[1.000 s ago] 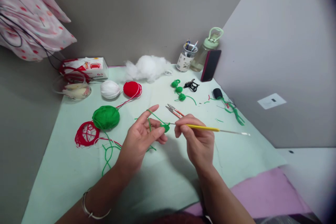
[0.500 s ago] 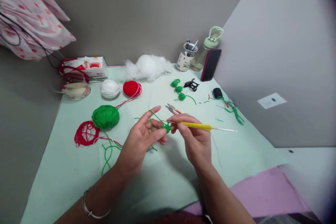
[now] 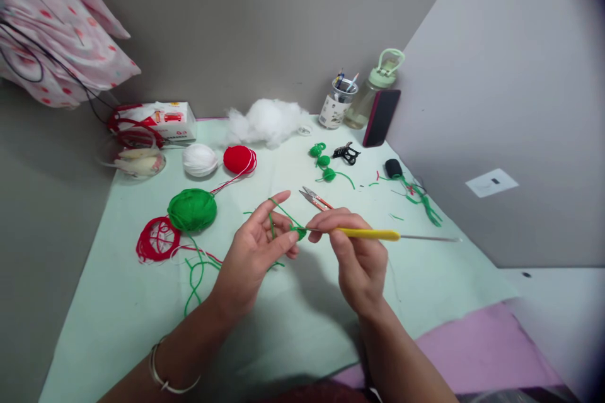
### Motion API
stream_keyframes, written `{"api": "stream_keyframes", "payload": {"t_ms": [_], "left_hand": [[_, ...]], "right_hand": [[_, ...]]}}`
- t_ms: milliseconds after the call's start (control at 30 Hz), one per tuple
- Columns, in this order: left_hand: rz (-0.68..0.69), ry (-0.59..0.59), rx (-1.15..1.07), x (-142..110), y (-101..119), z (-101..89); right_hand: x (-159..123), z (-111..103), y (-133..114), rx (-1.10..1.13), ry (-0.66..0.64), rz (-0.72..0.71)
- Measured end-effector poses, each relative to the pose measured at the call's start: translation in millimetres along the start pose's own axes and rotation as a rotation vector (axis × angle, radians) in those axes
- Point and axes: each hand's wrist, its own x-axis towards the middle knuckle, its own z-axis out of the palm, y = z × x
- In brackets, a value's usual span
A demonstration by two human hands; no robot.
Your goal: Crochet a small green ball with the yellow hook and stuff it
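Observation:
Between thumb and fingers, my left hand [image 3: 258, 245] pinches a small green crochet piece [image 3: 301, 233]. Green yarn runs over its raised index finger down to the piece. My right hand [image 3: 362, 252] grips a crochet hook [image 3: 368, 234] by its yellow handle, fingers closed. The hook's left tip meets the top of the green piece; its other metal end points right. Just behind the hands lie thread snips [image 3: 316, 199] with orange-red handles. The green yarn ball [image 3: 192, 210] sits left of my left hand, its strand trailing across the cloth.
Red yarn [image 3: 158, 240] lies coiled at left, with white [image 3: 199, 160] and red [image 3: 239, 159] balls behind. White stuffing [image 3: 269, 121] is at the back. Green crocheted balls [image 3: 323, 161], a black claw clip [image 3: 346, 153], a phone [image 3: 382, 118] and a bottle [image 3: 373, 94] stand or lie rightward.
My right hand has shifted right with the hook, whose tip has drawn back toward the green piece. My left hand stays nearly in place. The view has moved slightly.

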Motion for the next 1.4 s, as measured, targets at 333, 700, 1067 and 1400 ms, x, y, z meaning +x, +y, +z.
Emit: {"api": "stream_keyframes", "payload": {"t_ms": [333, 700, 1067, 1400], "left_hand": [[0.132, 0.155, 0.155, -3, -3, 5.6], [-0.055, 0.06, -0.121, -4, 4, 7.9], [-0.005, 0.107, -0.113, -6, -1, 8.2], [-0.14, 0.003, -0.204, -1, 9, 0.8]], "right_hand": [[-3, -4, 1, -0.386, -0.155, -0.261], [-10, 10, -5, -0.2, 0.029, -0.073], [-26, 20, 11, -0.586, 0.038, -0.362], [4, 6, -1, 0.272, 0.1, 0.19]]}}
